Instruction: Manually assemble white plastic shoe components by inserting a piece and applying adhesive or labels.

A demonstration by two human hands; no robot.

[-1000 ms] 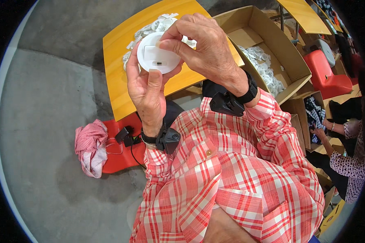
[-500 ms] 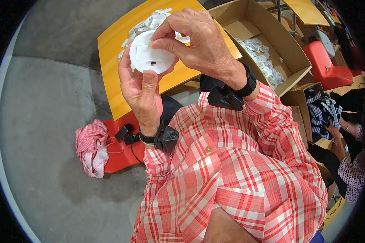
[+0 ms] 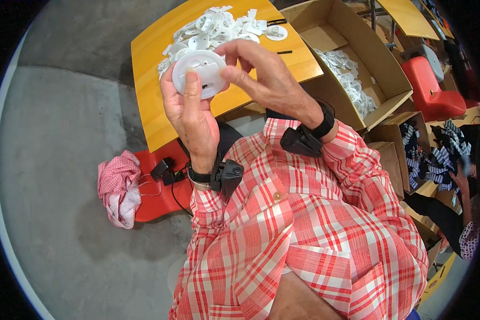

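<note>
A round white plastic disc-shaped casing point(image 3: 212, 72) is held in my left hand point(image 3: 189, 101), thumb lying across its face and fingers behind the rim. Its face has a moulded outline, a small round mark and a small dark slot near the lower edge. My right hand point(image 3: 264, 77) is at the right rim of the casing, thumb and forefinger apart; contact with the rim is hard to judge. Beyond both hands, a heap of white plastic parts point(image 3: 218, 29) covers much of the yellow table point(image 3: 149, 106).
Thin black tools point(image 3: 276, 22) and a loose white disc point(image 3: 276, 33) lie on the table's right side. A cardboard box point(image 3: 381, 69) with white parts stands to the right, near a red chair point(image 3: 429, 88). Pink checked cloth point(image 3: 120, 181) lies on a red seat point(image 3: 154, 205). Another person's arm point(image 3: 464, 197) reaches into striped fabric.
My right fingers have left the upper face of the casing for its right rim and spread apart. My left thumb has slid up onto the face, which shows different moulded details.
</note>
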